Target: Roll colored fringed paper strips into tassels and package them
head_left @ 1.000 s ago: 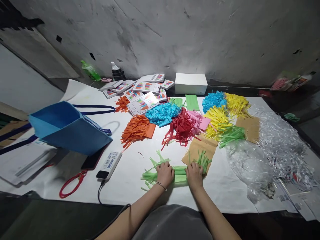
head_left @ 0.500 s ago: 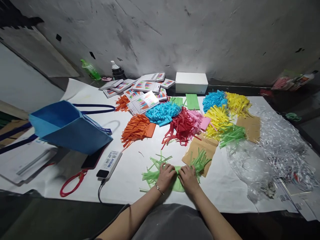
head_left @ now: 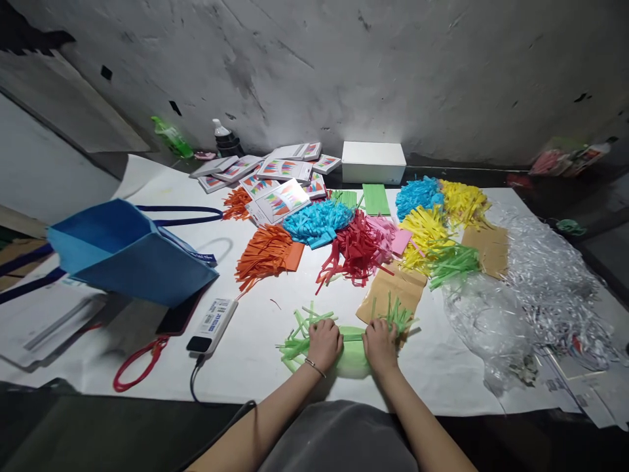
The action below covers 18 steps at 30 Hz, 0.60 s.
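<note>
Light green fringed tissue paper lies at the front of the table, its cut strips sticking out on both sides. My left hand grips its left part, fingers curled over the paper. On the right part, my right hand is closed over it the same way. A narrow rolled or folded band of the green paper runs between the two hands. Beyond my right hand lies a brown paper envelope, partly under the green strips. The fingertips are hidden beneath the hands.
Fringed bundles lie behind: orange, blue, red and yellow. Printed packs and a white box stand at the back. A blue bag and power bank are left; clear plastic and silvery strips right.
My hands have moved apart along the green tissue paper, the right one shifting rightward, so more of the band between them shows. The view has shifted slightly.
</note>
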{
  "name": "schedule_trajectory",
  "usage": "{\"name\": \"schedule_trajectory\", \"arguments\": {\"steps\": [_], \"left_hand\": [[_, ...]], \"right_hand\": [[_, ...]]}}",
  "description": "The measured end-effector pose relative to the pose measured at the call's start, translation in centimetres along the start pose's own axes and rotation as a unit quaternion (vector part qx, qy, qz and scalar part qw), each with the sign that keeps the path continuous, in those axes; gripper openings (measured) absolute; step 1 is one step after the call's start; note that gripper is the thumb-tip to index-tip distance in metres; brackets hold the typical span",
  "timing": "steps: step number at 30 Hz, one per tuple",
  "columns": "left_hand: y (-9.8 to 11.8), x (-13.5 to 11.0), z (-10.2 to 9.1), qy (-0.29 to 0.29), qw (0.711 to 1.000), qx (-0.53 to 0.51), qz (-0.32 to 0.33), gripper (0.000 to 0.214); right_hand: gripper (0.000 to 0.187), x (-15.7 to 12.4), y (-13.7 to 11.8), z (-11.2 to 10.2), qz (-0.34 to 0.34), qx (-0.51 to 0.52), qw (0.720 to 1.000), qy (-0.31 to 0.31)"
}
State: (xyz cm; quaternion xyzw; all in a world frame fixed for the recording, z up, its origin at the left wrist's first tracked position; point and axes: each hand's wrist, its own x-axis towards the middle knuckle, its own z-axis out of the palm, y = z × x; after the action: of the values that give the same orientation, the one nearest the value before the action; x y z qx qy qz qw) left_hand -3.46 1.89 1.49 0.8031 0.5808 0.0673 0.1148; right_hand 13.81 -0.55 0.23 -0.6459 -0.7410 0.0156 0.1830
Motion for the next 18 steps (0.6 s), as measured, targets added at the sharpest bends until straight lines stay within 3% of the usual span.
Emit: {"name": "schedule_trajectory", "arguments": {"steps": [6,11,18], "left_hand": [[-0.7,0.4,-0.4,-0.012,0.999,-0.018,0.023,0.013],[-1.1,-0.1,-0.5,0.008,0.99,-0.055,0.129,0.009],[-1.9,-0.4,0.5,0.057,0.983,-0.056,0.165,0.015]], "right_hand": [[0.012,-0.2,-1.1,0.7,-0.103,0.031,0.993,-0.043],[0.01,0.0,-1.3,1.1,-0.082,0.039,0.995,-0.048],[0.005,0.0,-1.5,1.1,-0.098,0.055,0.992,-0.054]]}}
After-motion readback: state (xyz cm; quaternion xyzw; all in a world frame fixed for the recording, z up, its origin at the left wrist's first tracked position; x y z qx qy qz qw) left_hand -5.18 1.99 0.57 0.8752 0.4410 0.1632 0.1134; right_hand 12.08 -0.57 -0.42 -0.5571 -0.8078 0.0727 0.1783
